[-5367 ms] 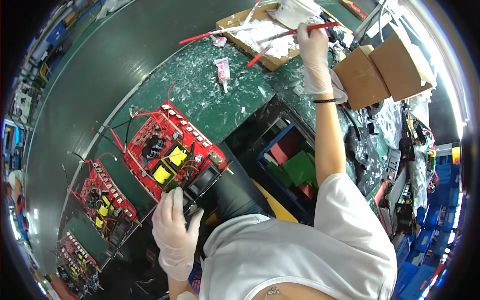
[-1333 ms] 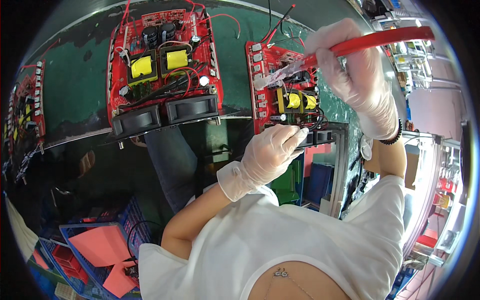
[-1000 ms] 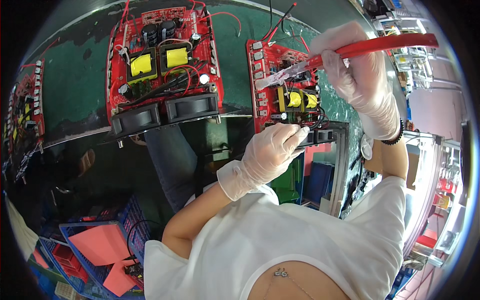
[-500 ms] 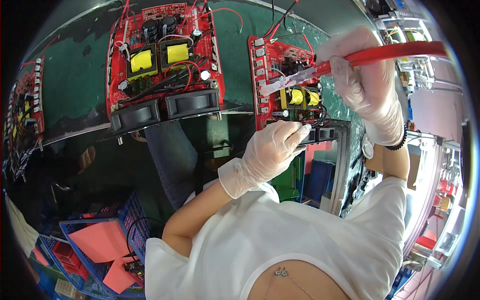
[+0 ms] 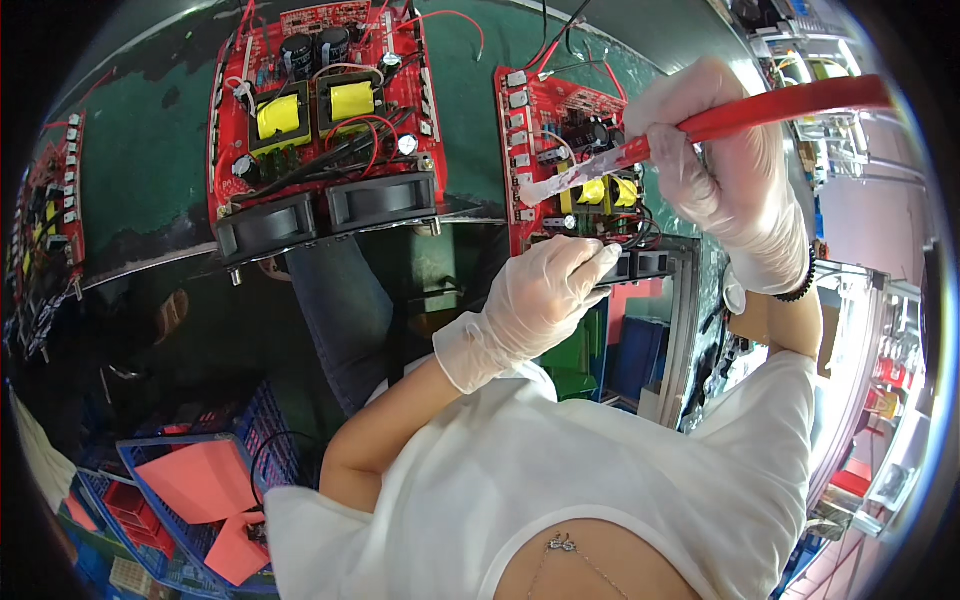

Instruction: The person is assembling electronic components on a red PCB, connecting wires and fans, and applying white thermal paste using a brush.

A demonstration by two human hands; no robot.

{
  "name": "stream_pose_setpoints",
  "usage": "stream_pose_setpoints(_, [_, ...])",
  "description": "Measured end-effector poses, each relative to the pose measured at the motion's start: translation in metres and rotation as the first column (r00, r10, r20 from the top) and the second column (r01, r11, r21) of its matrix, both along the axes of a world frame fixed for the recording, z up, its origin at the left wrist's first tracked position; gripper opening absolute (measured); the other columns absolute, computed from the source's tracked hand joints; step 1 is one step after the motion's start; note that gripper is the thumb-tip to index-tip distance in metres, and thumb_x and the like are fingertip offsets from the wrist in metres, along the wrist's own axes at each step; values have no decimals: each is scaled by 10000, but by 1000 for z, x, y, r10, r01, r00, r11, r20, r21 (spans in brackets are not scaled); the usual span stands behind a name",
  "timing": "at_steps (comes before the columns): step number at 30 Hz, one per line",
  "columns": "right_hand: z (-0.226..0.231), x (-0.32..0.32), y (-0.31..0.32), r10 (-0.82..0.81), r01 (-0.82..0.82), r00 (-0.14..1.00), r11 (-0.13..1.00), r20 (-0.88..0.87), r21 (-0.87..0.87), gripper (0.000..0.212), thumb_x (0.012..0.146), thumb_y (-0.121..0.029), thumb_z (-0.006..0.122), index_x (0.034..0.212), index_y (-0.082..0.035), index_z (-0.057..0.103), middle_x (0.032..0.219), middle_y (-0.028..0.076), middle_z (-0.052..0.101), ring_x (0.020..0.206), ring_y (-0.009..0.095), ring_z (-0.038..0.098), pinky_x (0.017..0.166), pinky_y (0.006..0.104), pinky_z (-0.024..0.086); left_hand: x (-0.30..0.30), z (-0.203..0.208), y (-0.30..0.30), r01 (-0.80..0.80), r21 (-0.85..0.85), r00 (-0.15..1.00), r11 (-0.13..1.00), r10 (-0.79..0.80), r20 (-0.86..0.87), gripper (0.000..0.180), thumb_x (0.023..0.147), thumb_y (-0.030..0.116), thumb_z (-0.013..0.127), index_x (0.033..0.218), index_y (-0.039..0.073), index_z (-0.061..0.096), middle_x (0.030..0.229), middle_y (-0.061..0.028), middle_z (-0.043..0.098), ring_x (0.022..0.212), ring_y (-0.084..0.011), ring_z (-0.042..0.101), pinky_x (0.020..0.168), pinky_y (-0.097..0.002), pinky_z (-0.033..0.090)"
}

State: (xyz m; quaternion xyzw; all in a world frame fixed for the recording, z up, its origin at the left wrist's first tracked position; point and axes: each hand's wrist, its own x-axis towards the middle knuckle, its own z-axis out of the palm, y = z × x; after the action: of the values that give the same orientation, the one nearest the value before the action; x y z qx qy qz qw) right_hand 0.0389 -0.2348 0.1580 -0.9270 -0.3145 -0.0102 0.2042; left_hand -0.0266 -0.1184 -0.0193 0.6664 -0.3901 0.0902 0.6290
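A red circuit board lies on the right of the green bench, with yellow-wrapped transformers and a row of small metal-faced parts along its left edge. My gloved right hand is closed around a long red stick whose far end is smeared with white paste. The stick's tip is at a lower part of that row; whether it touches cannot be seen. My gloved left hand is closed at the board's near edge, on the black fan; its fingertips partly hide the grip.
A larger red board with two black fans stands at the bench middle, another board at far left. Blue baskets holding pink sheets sit below left. A metal frame edge runs beside the right board.
The pasted tip has moved a little toward me along the board's left edge, and my right hand has shifted slightly left. My left hand stays at the fan.
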Motion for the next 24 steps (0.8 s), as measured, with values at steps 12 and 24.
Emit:
stream_pose_setpoints(12, [5,-6,14,-34,37,994,999,-103,28,65,873,-63,492,891,-11,458,805,96,587,687,151,561,648,269,461,0,-1,0,-9,33,1000,999,8,25,507,607,114,742,1084,72,574,941,-42,554,783,-210,560,647,-311,496])
stream_pose_setpoints(24, [4,-6,7,-4,4,996,1000,-84,2,104,879,-114,529,878,-22,480,792,96,590,689,150,568,636,272,463,-1,-1,0,4,33,1000,999,-4,-12,511,625,86,730,1108,80,562,946,-60,559,785,-242,562,684,-345,497])
